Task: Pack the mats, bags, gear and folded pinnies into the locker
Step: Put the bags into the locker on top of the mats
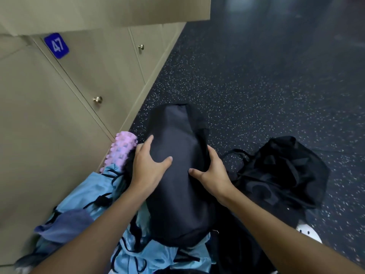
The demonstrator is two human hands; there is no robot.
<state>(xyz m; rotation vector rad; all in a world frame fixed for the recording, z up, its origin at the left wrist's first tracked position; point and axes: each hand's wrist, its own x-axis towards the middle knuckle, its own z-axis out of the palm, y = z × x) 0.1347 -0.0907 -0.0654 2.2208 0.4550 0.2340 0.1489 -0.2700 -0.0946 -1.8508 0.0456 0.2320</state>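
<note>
Bag (pixel 177 194) clamped between left grip (pixel 150 165) and right grip (pixel 212 173), fingers (pixel 149 140) wrapped round its flanks, probably to lift the long load level. Held over the pinnies (pixel 94 192), roller (pixel 122 147) just left of the left grip, mesh bag (pixel 280 171) right of the right grip, lockers (pixel 59 115) further left.

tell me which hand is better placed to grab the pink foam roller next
Left. The left hand holds the long dark bag right beside the pink foam roller; the right hand grips the bag's far side, so the bag lies between it and the roller.
</note>
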